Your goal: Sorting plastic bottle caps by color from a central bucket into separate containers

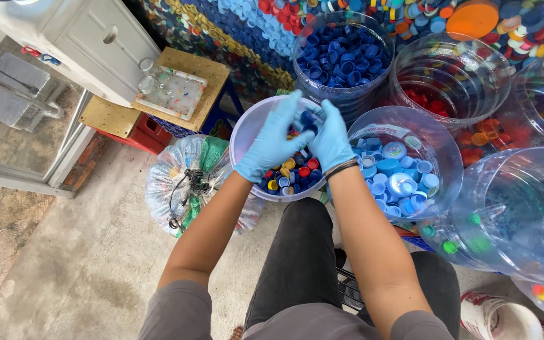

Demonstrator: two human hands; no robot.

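Note:
Both my hands wear light blue gloves and meet over a white bowl (pixel 243 129) of mixed bottle caps: blue, red, yellow. My left hand (pixel 273 138) cups from the left. My right hand (pixel 330 140) presses in from the right. Between their fingertips sit a few dark blue caps (pixel 308 118), held by both hands above the bowl. A dark band circles my right wrist. The bowl rests just past my knees, which are in dark trousers.
Clear tubs stand around: dark blue caps (pixel 342 56) behind, red caps (pixel 432 104) at back right, light blue caps (pixel 398 176) to the right, green ones (pixel 511 220) at far right. A tied plastic bag (pixel 187 179) lies left, beside a small wooden table (pixel 187 85).

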